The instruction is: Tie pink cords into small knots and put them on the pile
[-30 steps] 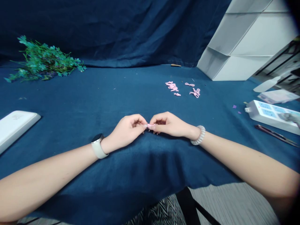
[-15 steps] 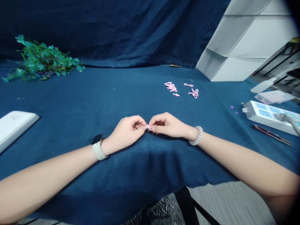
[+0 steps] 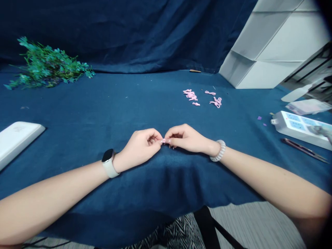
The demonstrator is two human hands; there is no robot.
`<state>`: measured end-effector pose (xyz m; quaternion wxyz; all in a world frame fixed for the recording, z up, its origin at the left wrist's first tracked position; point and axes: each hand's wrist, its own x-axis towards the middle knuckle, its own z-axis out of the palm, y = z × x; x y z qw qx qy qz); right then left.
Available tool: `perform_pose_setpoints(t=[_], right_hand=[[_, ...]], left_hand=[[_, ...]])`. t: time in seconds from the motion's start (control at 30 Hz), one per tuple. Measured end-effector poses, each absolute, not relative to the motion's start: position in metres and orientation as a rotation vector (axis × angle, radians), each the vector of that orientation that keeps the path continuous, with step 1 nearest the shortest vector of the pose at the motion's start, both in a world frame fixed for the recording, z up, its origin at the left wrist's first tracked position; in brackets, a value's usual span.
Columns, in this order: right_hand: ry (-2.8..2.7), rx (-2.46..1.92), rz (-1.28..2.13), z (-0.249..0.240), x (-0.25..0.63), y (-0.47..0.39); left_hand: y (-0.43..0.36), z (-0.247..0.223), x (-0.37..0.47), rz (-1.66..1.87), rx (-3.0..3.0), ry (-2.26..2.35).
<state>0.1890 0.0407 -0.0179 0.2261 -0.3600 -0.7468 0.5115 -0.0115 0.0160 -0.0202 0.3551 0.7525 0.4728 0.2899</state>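
Note:
A small pink cord piece (image 3: 164,140) is pinched between both hands near the front middle of the blue cloth. My left hand (image 3: 141,147), with a watch on its wrist, grips the piece's left end between thumb and forefinger. From the other side my right hand (image 3: 185,138), wearing a coiled band, pinches its right end. Fingertips hide most of the piece. Beyond the hands lie several pink cord loops (image 3: 190,95), and to their right a looped pink bundle (image 3: 216,102) and a single pink loop (image 3: 210,92).
Green artificial plants (image 3: 52,67) lie at the back left, and a white device (image 3: 19,138) at the left edge. On the right are a power strip (image 3: 301,126), thread snips (image 3: 303,149) and a flat packet (image 3: 308,106). White boxes (image 3: 280,52) stand behind.
The camera view has shifted slightly, moving the background objects a little to the right. Both hands keep their pinch, and less of the pink piece shows between the fingertips.

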Motion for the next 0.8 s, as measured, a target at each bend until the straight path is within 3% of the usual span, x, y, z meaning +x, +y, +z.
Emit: perform_pose_setpoints(t=[0.8], right_hand=[[-2.027, -0.972, 1.447, -0.0169, 0.1889, 0.04]], left_hand=[[0.0156, -0.0175, -0.0115, 0.753, 1.855, 1.182]])
